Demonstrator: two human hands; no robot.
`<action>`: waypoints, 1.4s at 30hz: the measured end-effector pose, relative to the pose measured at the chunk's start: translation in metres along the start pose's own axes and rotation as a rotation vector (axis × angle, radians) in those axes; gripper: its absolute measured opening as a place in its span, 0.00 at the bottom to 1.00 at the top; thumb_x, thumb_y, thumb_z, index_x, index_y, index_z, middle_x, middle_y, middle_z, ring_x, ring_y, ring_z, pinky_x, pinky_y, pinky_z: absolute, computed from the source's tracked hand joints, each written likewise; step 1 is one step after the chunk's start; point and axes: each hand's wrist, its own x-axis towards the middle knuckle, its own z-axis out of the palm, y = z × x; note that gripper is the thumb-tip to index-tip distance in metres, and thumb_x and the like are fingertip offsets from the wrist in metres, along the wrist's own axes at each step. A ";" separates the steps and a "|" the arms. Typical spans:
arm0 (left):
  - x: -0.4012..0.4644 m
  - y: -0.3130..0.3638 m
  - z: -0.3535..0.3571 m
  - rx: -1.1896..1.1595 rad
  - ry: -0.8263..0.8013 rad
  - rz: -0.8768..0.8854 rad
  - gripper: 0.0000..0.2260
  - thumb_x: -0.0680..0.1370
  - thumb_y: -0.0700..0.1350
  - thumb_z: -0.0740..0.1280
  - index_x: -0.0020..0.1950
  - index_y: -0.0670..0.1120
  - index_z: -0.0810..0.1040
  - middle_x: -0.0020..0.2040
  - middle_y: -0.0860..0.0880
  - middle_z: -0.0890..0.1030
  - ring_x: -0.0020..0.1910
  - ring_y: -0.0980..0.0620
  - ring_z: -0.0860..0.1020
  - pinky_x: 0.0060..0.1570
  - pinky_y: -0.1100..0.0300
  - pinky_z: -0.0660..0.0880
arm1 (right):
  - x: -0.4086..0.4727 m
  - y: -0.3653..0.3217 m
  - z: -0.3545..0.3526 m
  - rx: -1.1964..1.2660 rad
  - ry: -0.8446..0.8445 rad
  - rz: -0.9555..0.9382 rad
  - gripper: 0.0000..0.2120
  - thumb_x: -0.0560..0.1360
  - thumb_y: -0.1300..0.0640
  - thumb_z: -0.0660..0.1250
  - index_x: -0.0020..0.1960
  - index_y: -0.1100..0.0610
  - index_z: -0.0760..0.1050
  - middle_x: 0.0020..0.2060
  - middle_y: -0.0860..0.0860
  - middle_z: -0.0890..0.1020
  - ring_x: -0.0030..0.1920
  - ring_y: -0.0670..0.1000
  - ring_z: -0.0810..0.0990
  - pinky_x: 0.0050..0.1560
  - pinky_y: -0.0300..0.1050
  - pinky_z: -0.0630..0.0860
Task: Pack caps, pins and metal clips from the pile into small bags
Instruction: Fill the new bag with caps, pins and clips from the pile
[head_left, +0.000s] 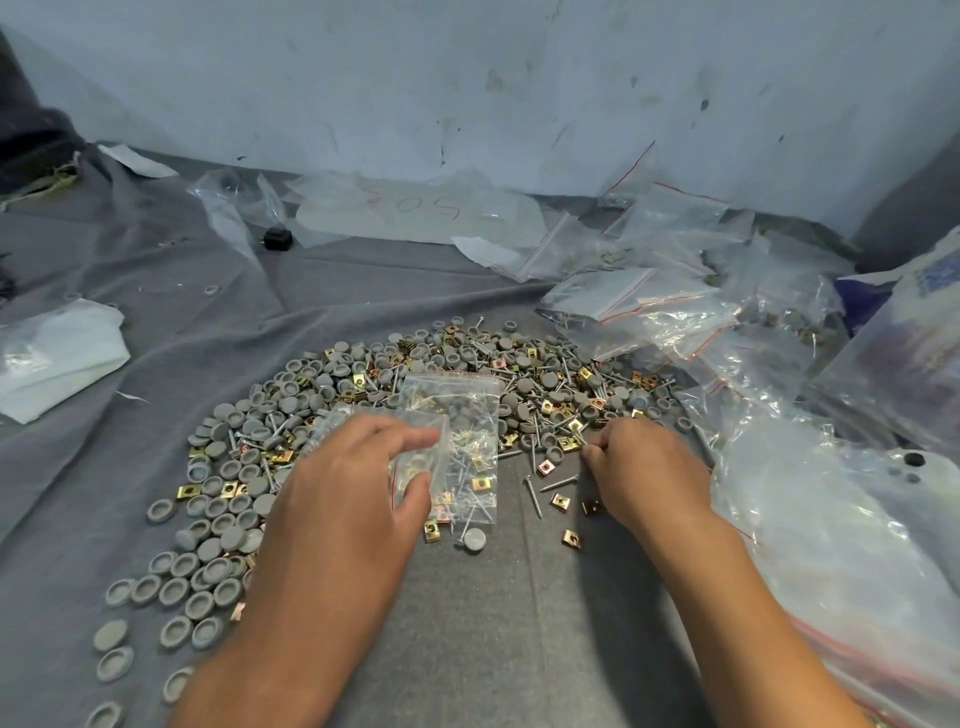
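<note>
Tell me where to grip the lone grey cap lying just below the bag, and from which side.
Grip the grey cap across its round rim, coming straight down from above. It lies flat on the grey cloth with its disc face up, so the rim is the only edge on offer. A pin seems to touch its far side, so place the fingers left and right, where the cloth looks bare.

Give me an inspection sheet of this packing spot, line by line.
Surface: grey cloth, creased, spread to the wall.
Job's things: pile of caps, pins and metal clips; part-filled small bag lying on it.
Clutter: heap of clear bags at right; white paper at left; small black block behind.
Hands: left hand holds a small clear bag; right hand pinches at parts by the pile's edge.
Cables: nothing seen.
Surroundings: scuffed pale wall.
</note>
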 end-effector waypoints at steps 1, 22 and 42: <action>0.000 -0.001 0.000 -0.003 0.000 0.000 0.18 0.74 0.47 0.74 0.63 0.59 0.79 0.54 0.66 0.75 0.42 0.69 0.73 0.46 0.71 0.69 | -0.001 0.001 0.000 -0.010 -0.009 0.008 0.15 0.82 0.47 0.61 0.45 0.55 0.79 0.45 0.54 0.82 0.48 0.58 0.79 0.44 0.48 0.75; 0.000 -0.002 0.006 -0.088 0.034 0.039 0.24 0.70 0.44 0.77 0.65 0.55 0.80 0.54 0.62 0.74 0.43 0.66 0.72 0.51 0.65 0.72 | -0.073 -0.061 -0.019 0.546 0.203 -0.750 0.06 0.80 0.54 0.69 0.55 0.53 0.80 0.47 0.45 0.79 0.48 0.46 0.77 0.51 0.45 0.75; 0.000 0.003 -0.004 -0.116 0.086 0.015 0.24 0.73 0.44 0.76 0.68 0.52 0.78 0.53 0.62 0.74 0.45 0.60 0.73 0.50 0.78 0.66 | -0.031 -0.007 -0.008 0.191 -0.223 -0.270 0.08 0.75 0.49 0.74 0.52 0.46 0.79 0.44 0.42 0.81 0.47 0.48 0.80 0.52 0.50 0.79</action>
